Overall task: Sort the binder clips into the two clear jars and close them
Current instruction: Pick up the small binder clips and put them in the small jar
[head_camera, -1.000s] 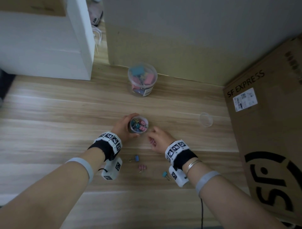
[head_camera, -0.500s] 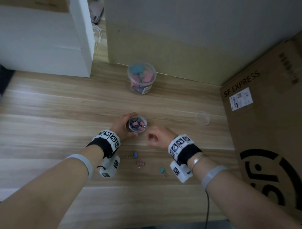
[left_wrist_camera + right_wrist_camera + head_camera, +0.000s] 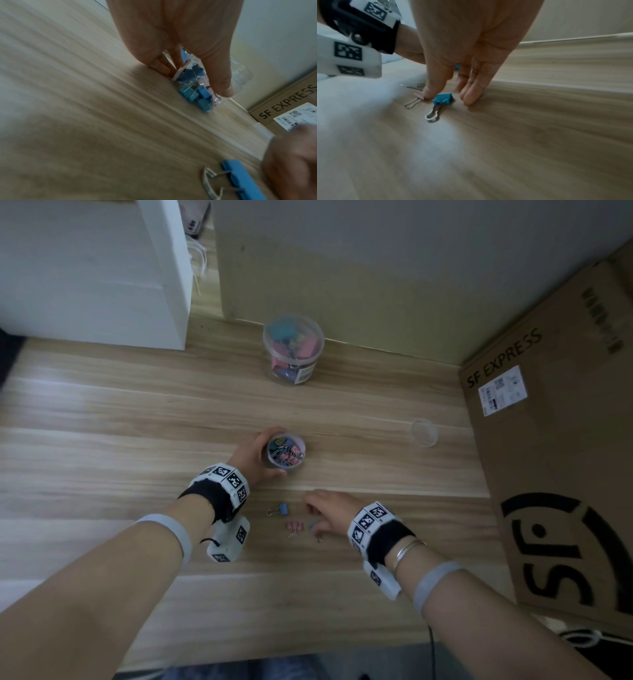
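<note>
Wood floor [image 3: 102, 440] | left fingers [image 3: 221, 86] grasp small jar [image 3: 286, 453] | right fingers [image 3: 471, 94] released, straddling teal clip [image 3: 443, 99]

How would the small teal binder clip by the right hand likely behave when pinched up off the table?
The teal binder clip looks small and probably light. Its wire handle lies flat on the table and may swing when lifted. The right hand brackets the wedge-shaped body, which could slip from a loose pinch.
</note>
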The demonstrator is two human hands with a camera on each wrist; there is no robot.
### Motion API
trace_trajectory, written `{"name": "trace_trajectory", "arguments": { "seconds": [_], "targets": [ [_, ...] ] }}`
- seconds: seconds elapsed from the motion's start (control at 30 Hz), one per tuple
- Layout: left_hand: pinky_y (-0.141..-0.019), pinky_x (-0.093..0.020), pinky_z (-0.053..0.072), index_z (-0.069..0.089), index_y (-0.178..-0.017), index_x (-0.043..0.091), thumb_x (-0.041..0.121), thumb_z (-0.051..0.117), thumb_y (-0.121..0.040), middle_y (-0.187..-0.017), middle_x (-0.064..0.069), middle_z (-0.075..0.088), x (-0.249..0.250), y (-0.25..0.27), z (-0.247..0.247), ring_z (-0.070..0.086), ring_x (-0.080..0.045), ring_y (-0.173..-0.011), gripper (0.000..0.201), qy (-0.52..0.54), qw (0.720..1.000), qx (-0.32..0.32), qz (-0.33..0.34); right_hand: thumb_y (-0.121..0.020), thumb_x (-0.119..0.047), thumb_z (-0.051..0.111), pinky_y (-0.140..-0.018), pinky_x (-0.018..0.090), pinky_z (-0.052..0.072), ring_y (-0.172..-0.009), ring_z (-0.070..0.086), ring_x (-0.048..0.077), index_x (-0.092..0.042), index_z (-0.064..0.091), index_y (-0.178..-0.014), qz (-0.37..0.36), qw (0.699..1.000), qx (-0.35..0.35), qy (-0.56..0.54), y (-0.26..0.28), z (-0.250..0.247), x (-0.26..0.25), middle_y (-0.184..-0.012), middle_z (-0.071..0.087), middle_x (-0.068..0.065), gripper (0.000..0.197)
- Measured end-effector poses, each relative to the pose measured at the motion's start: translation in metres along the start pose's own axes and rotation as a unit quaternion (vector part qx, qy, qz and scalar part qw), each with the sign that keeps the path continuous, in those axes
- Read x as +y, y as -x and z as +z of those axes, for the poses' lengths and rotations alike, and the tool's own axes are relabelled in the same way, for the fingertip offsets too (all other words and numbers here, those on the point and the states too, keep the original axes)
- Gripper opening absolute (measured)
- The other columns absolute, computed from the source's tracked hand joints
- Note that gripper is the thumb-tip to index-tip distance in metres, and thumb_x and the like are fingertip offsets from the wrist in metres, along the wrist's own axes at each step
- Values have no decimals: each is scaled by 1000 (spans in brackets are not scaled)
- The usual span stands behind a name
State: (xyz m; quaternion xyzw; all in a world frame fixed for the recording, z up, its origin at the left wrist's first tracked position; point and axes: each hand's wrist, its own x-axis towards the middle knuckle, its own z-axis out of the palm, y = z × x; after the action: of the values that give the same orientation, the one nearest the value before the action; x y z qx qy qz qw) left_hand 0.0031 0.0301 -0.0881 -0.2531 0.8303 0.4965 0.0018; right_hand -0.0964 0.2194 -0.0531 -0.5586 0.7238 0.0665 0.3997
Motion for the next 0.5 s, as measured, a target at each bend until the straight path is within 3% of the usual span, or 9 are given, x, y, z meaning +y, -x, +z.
{"name": "trace_trajectory", "arguments": {
  "seconds": [0.1, 0.2, 0.27, 0.37, 0.5],
  "targets": [
    [-100, -45, 47, 41, -131, 12, 11, 84, -58, -130, -18, 51, -1, 1, -1, 53, -31, -117, 85, 6, 1000, -8, -1, -79, -49, 64, -84, 38, 50, -105, 55, 26, -18, 38, -131, 12, 999, 48, -18, -7, 0, -17, -130, 43, 6, 66],
    [-99, -42, 48, 40, -131, 14, 12, 84, -57, -130, -15, 51, -5, 2, -2, 53, -29, -117, 86, 8, 1000, -10, 2, -68, -47, 75, -84, 44, 52, -105, 52, 29, -24, 31, -136, -12, 998, 15, 51, -15, 6, -29, -133, 36, 7, 84],
    [-99, -43, 48, 40, -131, 14, 12, 85, -57, -131, -15, 51, -6, 2, -1, 54, -29, -117, 87, 12, 1000, -10, 2, -69, -37, 77, -84, 45, 52, -106, 51, 31, -25, 37, -133, -26, 995, 10, 94, -19, 8, -34, -130, 37, 10, 76],
    [-100, -41, 48, 39, -133, 13, 11, 85, -58, -131, -15, 51, -6, 2, 0, 54, -28, -117, 88, 8, 1000, -9, 1, -82, -22, 66, -80, 44, 51, -103, 50, 33, -23, 46, -125, -52, 994, 30, 94, -19, 4, -36, -125, 39, 13, 47],
    [-100, -41, 47, 38, -133, 15, 13, 84, -58, -132, -15, 51, -8, 1, 1, 53, -29, -117, 88, 5, 1000, -9, -5, -85, -15, 59, -77, 44, 51, -99, 48, 33, -19, 56, -110, -56, 995, 42, 78, -18, -1, -30, -118, 43, 12, 26]
  ]
}}
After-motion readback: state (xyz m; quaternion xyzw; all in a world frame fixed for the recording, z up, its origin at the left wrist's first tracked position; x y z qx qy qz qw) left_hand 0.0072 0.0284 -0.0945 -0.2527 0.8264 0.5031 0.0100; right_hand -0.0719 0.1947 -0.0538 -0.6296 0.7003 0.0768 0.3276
